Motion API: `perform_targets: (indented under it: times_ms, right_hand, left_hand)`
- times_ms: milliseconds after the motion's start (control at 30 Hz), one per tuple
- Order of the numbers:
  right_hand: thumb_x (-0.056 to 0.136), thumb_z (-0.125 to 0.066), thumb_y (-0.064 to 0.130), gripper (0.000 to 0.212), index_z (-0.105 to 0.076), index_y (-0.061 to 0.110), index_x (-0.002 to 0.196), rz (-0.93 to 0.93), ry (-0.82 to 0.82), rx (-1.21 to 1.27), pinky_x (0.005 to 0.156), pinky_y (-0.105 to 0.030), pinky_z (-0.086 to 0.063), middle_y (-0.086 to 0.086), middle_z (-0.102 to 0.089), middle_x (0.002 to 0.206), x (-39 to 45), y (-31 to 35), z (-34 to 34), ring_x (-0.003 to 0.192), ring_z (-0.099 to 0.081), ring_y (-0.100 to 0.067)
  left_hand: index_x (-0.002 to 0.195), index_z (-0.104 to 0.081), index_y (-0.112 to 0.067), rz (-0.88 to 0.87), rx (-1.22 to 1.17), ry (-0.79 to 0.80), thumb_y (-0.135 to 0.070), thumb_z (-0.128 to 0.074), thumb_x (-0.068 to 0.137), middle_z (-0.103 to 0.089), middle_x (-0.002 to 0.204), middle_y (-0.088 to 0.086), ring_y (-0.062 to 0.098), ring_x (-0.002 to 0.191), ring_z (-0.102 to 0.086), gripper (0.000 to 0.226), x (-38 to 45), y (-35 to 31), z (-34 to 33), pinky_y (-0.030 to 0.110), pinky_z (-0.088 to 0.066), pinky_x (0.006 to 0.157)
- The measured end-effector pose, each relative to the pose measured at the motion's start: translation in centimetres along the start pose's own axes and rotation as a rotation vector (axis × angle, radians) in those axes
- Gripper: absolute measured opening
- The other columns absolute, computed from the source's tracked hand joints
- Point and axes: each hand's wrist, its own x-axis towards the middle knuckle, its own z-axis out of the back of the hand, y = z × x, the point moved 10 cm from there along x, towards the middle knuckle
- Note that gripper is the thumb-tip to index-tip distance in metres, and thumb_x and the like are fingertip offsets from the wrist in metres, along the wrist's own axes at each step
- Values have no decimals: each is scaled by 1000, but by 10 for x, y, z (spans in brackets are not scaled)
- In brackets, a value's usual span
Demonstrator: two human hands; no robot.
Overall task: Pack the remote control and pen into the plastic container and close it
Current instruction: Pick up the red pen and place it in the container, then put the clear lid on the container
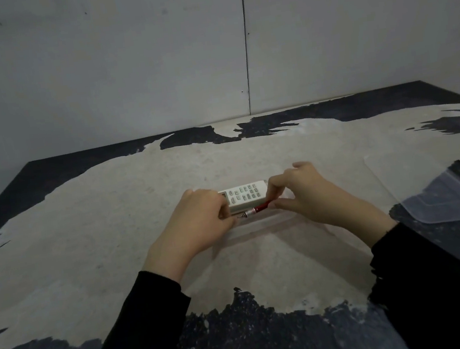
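A white remote control (244, 195) with pale green buttons lies in a clear plastic container (261, 230) at the middle of the table. A red pen (255, 209) is held level just in front of the remote, over the container. My left hand (197, 224) pinches the pen's silver tip end. My right hand (309, 193) pinches its red rear end between thumb and fingers. The container's walls are faint and hard to trace. Its clear lid (446, 197) lies flat on the table to the right, apart from it.
The table (112, 217) has a worn pale top with dark patches around its edges. A grey panelled wall (152, 68) stands directly behind it. Black sleeves cover both forearms.
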Motion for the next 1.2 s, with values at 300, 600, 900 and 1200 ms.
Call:
perform_targets:
  times_ms: [300,600,900,1200]
  right_hand:
    - [86,-62,31,11,-71,24,88,-39,57,34,89,-33,-35,3,-74,102,2,-7,-7,83,-55,-13]
    - [90,-55,36,37,-54,17,122,-432,-316,77,96,-41,-41,-15,-54,128,-14,-93,55,117,-51,-33]
    - [91,-46,13,21,-48,-1,107,-708,-139,-189,80,-45,-46,-26,-58,112,-37,-145,37,103,-54,-43]
    - [91,-51,8,6,-57,5,92,-49,-544,-302,49,-38,-44,-12,-66,77,-20,-9,89,61,-56,-34]
  left_hand:
    - [58,-63,-19,146,-47,72,-35,-64,81,-57,62,-4,17,67,-56,27,0,14,-11,25,-34,57]
    - [86,-67,-15,-2,-25,-301,-30,-54,88,-61,82,1,17,72,-52,20,-2,-2,23,31,-39,69]
    - [106,-61,-20,164,-291,-321,-32,-53,87,-60,111,1,20,107,-51,23,0,29,8,38,-42,96]
    - [120,-56,-22,-2,-397,-385,-32,-51,91,-58,120,-2,15,115,-51,31,-5,5,27,38,-37,103]
